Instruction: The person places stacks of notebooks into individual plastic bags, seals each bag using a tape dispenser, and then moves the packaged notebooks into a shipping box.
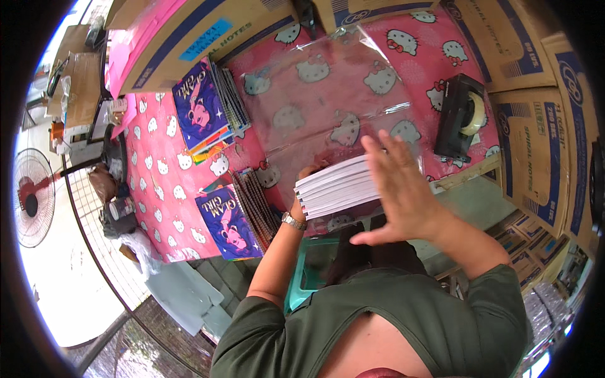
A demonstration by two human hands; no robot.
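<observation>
A thick stack of notebooks is held over the near edge of the table, its white page edges facing up. My left hand, with a metal watch at the wrist, grips the stack's left end; part of its fingers is hidden behind the stack. My right hand is flat at the stack's right end, fingers stretched and thumb spread. Whether its palm touches the pages I cannot tell. Just beyond the stack, a large clear plastic bag lies flat on the pink patterned tablecloth.
Left of the bag lie two piles of spiral notebooks with purple covers, a far pile and a near pile. A black tape dispenser stands at the right. Cardboard boxes line the right and back. A green stool is below.
</observation>
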